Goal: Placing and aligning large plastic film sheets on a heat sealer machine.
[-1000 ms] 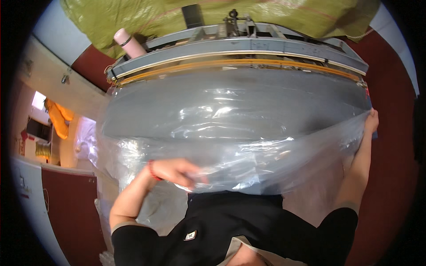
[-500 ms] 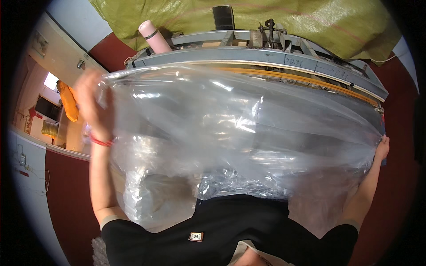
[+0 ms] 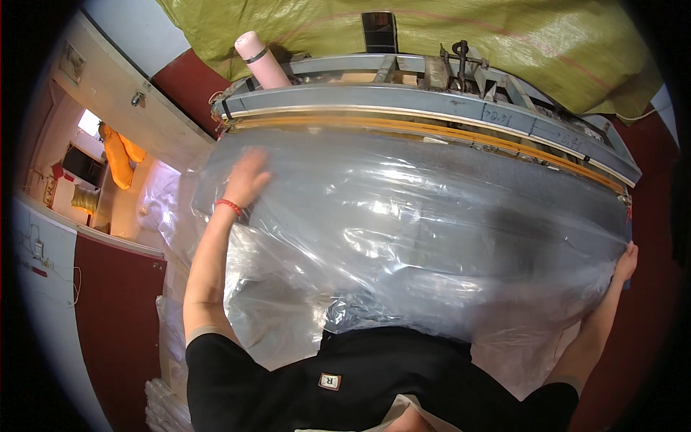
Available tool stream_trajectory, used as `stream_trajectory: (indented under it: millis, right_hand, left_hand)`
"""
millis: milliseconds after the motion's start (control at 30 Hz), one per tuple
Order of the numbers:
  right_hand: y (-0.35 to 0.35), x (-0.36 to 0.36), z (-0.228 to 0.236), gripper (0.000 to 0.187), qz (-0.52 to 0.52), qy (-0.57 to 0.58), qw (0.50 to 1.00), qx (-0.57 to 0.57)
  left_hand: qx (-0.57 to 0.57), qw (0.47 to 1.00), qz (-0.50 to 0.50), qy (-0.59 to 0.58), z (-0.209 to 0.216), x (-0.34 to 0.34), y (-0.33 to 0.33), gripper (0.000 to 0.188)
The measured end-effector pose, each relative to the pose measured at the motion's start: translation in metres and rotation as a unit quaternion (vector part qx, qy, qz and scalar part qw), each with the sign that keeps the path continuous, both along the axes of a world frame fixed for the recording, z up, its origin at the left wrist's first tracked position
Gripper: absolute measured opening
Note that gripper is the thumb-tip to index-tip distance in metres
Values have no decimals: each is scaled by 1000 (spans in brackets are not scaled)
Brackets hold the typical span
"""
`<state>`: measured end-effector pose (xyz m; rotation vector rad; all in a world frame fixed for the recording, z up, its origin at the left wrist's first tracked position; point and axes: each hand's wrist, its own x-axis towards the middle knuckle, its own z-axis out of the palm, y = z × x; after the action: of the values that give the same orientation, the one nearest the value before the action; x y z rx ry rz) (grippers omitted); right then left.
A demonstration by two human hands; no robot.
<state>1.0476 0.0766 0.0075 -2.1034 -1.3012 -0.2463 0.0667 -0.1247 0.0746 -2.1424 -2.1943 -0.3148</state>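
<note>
A wide sheet of clear plastic film (image 3: 345,194) spreads over a long dark grey surface in front of me, wrinkled and shiny, its near part bunched against my body. My left hand (image 3: 248,178) lies on the film's far left part, fingers stretched out and slightly blurred, holding nothing. At the far right end, my right hand (image 3: 627,261) pinches the gathered side edge of the film. Just beyond the sheet runs a grey metal beam (image 3: 432,104) with an orange strip (image 3: 403,127) along its near side.
A pink bottle (image 3: 263,61) leans behind the beam, near a black flat object (image 3: 379,32) and a dark metal clamp (image 3: 461,63). Yellow-green woven sheeting (image 3: 504,36) hangs at the back. To the left are a doorway with orange things (image 3: 119,158) and more film (image 3: 162,198).
My left hand has let go of the film's raised far left corner and moved right, down onto the sheet. The film now lies flatter. My right hand keeps its pinch.
</note>
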Motion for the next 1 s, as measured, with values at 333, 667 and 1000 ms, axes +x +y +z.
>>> stream_trajectory:
  millis: [333,667,1000]
  right_hand:
    - [-17,69,-2,36,124,336,926,120]
    - [-115,48,67,34,82,389,902,167]
    - [-9,36,65,26,71,531,810,238]
  left_hand:
    - [8,999,-39,34,-7,67,49,44]
    - [194,979,40,-52,-10,95,85,18]
    - [309,876,103,-356,-5,77,99,25]
